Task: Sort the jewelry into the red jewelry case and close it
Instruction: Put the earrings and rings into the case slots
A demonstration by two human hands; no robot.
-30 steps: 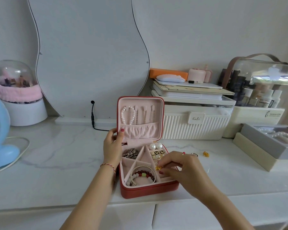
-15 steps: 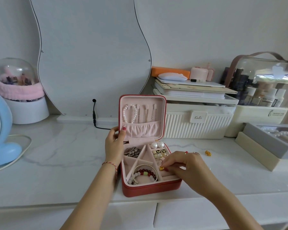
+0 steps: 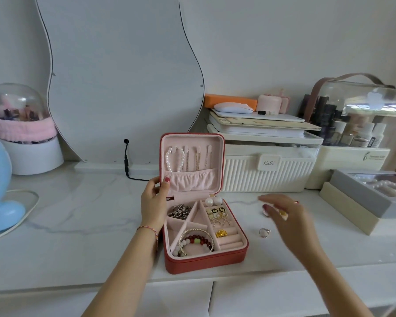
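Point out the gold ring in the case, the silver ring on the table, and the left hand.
gold ring [image 3: 221,233], head view, its gold top.
silver ring [image 3: 264,232], head view, its band.
left hand [image 3: 153,203], head view, its back.

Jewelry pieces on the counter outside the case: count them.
3: a silver ring right of the case; another ring at the right hand's fingertips; a gold piece behind that hand. Others possibly hidden.
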